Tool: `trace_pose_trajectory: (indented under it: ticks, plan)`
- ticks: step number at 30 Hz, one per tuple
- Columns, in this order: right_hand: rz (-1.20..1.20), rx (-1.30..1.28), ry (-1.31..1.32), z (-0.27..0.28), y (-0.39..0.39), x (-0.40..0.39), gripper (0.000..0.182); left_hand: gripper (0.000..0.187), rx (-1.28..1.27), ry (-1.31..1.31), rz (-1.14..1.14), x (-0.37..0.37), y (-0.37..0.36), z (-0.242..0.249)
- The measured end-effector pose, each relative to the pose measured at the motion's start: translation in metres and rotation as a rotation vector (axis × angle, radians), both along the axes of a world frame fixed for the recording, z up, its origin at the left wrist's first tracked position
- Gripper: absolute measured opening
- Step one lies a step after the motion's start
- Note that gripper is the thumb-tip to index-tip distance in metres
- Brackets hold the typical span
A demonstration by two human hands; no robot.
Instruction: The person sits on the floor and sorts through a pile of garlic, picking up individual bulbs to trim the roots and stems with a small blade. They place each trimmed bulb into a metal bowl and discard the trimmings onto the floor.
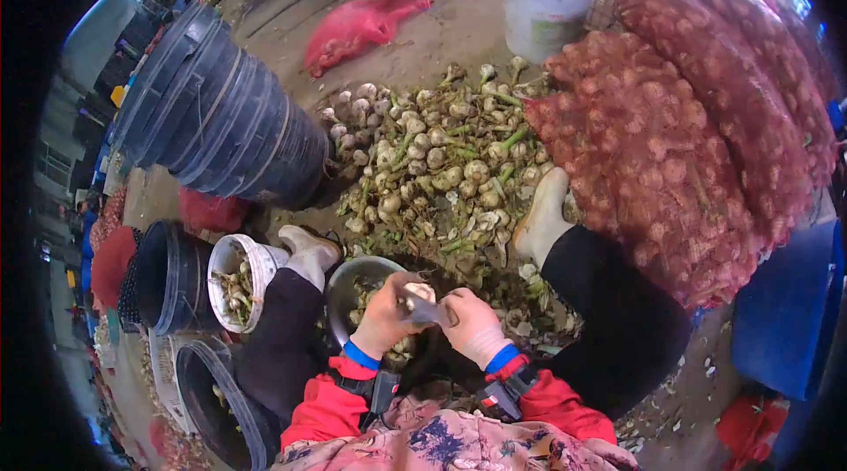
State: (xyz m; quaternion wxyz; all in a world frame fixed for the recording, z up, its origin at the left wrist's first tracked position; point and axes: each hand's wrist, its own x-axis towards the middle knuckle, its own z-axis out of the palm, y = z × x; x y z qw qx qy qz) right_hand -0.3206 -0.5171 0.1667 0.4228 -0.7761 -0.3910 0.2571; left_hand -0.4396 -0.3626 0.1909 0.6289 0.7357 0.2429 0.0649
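My left hand [386, 317] is closed around a whitish garlic bulb [422, 292], its fingers wrapped round the side. Gripped in my right hand [472, 325] is a knife, whose flat grey blade [427, 311] lies against the bulb; the handle is hidden by my fingers. Both hands are above a metal bowl [342, 281] between my legs, with garlic in it. Just beyond the bowl, a heap of garlic bulbs [423, 149] with stems and roots spreads over the ground.
Red mesh sacks of garlic [635, 153] lie to the right, beside a blue container [790, 312]. At the left are stacked black buckets [221, 109], a white bucket [256, 272] with trimmings and a black bucket [221, 405]. A pink sack [366, 26] and white bucket [547, 17] are farther back.
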Motion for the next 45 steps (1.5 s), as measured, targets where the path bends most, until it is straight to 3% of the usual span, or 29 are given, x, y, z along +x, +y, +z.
trace_pose_trajectory:
  ticks: [1,4,5,12,14,15,16,18,20,22,23,25,26,27,28,30,31,35,37,38,40,42,44,45]
  plan:
    - [0.047,-0.025,-0.011,0.003,-0.002,-0.004,0.02,0.065,0.022,0.045,0.006,0.007,-0.008,0.03]
    - [0.167,-0.122,-0.058,0.018,-0.004,-0.007,0.014,0.063,0.092,0.089,0.075,0.001,-0.014,0.029]
    - [0.166,-0.122,-0.056,0.018,-0.004,-0.008,0.014,0.059,0.392,0.051,0.019,-0.001,-0.015,0.03]
    - [0.188,-0.189,-0.141,-0.001,-0.003,-0.014,0.018,0.058,0.309,-0.007,0.07,-0.011,-0.035,0.037]
    - [0.175,-0.187,-0.127,-0.013,-0.006,-0.013,0.018,0.06,0.088,0.042,0.171,-0.009,-0.043,0.04]
    - [0.084,-0.18,-0.086,-0.023,-0.008,-0.012,0.018,0.056,0.045,-0.181,0.192,-0.008,-0.044,0.032]
    - [-0.005,-0.173,-0.045,-0.034,-0.011,-0.008,0.019,0.056,0.045,-0.184,0.191,-0.012,-0.048,0.029]
    - [-0.213,-0.49,0.206,-0.064,-0.023,0.026,0.025,0.053,0.506,0.035,0.21,-0.004,-0.061,0.068]
    - [-0.573,-0.248,0.213,-0.097,-0.019,0.031,0.015,0.056,0.526,-0.012,0.275,-0.007,-0.047,0.066]
    - [-0.551,-0.249,0.125,-0.072,-0.012,0.026,0.019,0.063,0.51,0.009,0.355,-0.016,-0.025,0.039]
    - [-0.5,-0.119,0.091,-0.061,-0.009,0.018,0.02,0.071,0.305,-0.009,0.412,-0.021,-0.019,0.031]
    - [-0.421,0.185,0.033,-0.055,-0.004,-0.002,0.024,0.058,-0.168,-0.165,0.518,-0.019,-0.02,0.039]
    - [-0.306,0.185,0.023,-0.044,-0.004,-0.008,0.025,0.052,-0.38,-0.249,0.576,-0.02,-0.018,0.033]
    - [-0.213,0.19,0.052,-0.03,-0.004,-0.012,0.026,0.045,-0.522,-0.47,0.423,-0.021,-0.011,0.017]
    - [-0.121,0.194,0.082,-0.017,-0.004,-0.016,0.027,0.045,-0.526,-0.468,0.416,-0.027,-0.013,0.003]
    - [-0.043,0.11,0.133,-0.003,-0.003,-0.021,0.027,0.035,-0.914,-0.571,0.582,-0.015,-0.03,0.023]
    - [-0.045,0.167,0.045,0.001,-0.001,-0.021,0.026,0.037,-0.888,-0.52,0.594,-0.022,-0.025,0.002]
    - [-0.095,0.254,0.092,0.004,0.003,-0.017,0.019,0.039,-1.055,-0.544,0.566,-0.007,-0.034,0.005]
    - [-0.141,0.152,0.191,-0.022,0.003,-0.015,0.021,0.041,-0.749,-0.565,0.398,-0.01,-0.033,-0.02]
    - [-0.16,-0.073,0.201,-0.054,0.0,-0.01,0.023,0.041,-0.749,-0.56,0.397,-0.01,-0.037,-0.008]
    - [-0.306,-0.244,0.358,-0.105,-0.015,-0.01,0.024,0.04,-1.027,-0.592,0.495,0.001,-0.041,0.033]
    - [-0.364,-0.212,0.412,-0.131,-0.006,-0.006,0.022,0.04,-1.029,-0.542,0.562,-0.021,-0.031,0.024]
    - [-0.421,-0.184,0.467,-0.138,-0.004,-0.002,0.021,0.056,-0.574,-0.213,0.499,-0.052,-0.009,-0.008]
    - [-0.458,-0.1,0.597,-0.137,-0.003,-0.002,0.019,0.07,-0.027,0.317,0.417,-0.047,-0.005,0.014]
